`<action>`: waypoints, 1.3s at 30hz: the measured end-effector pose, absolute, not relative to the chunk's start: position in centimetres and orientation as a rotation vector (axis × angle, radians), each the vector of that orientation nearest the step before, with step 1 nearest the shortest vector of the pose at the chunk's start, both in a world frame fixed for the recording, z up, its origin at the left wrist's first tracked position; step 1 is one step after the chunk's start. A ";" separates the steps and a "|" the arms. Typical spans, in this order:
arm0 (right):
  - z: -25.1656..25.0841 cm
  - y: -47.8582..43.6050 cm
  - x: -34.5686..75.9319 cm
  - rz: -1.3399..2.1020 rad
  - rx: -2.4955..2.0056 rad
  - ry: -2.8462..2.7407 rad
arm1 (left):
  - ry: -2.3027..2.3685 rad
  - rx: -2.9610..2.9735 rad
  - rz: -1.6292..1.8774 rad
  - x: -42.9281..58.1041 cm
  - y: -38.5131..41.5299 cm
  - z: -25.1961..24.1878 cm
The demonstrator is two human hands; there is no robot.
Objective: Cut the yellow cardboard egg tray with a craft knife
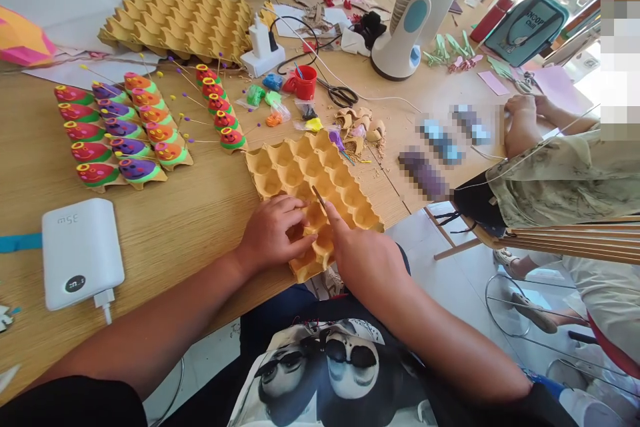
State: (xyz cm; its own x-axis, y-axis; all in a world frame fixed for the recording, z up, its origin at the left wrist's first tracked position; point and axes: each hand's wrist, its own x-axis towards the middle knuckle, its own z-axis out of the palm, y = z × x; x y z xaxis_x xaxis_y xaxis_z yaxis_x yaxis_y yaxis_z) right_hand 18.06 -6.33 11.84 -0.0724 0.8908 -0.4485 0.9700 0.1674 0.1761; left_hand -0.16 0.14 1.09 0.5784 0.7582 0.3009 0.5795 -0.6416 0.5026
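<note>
A yellow moulded-pulp egg tray (283,170) lies at the table's near edge, partly over my lap. My left hand (275,230) grips its near left part, with fingers bent over the cups and the thumb stretched across. In my right hand (363,257) is a craft knife (318,195); only its narrow dark blade shows, angled over the tray's cups, and the handle is hidden in my fist. The index finger lies along the blade.
Painted egg-cup strips (135,128) with pins stand at left, near a white power bank (83,253). Behind are another egg tray (180,20), a red cup (303,83), black scissors (343,95), cut scraps (363,127) and a white fan (405,33). Another person's hands (523,110) are at right.
</note>
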 end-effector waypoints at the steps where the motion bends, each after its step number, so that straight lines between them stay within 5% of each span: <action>1: 12.0 -6.6 18.2 -0.241 1.752 2.001 | 1.083 2.463 0.714 -0.2 0.1 1.1; 39: 11.3 -7.1 18.2 -0.234 1.770 2.003 | 1.069 2.466 0.741 -0.1 0.2 0.8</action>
State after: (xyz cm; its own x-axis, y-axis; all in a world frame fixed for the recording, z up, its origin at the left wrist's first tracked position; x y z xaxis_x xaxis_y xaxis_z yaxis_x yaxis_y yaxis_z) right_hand 18.24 -7.09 11.32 -0.0713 0.8955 -0.4394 0.9726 0.1602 0.1686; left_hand -0.12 0.23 0.83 0.5779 0.7495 0.3229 0.5655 -0.6531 0.5036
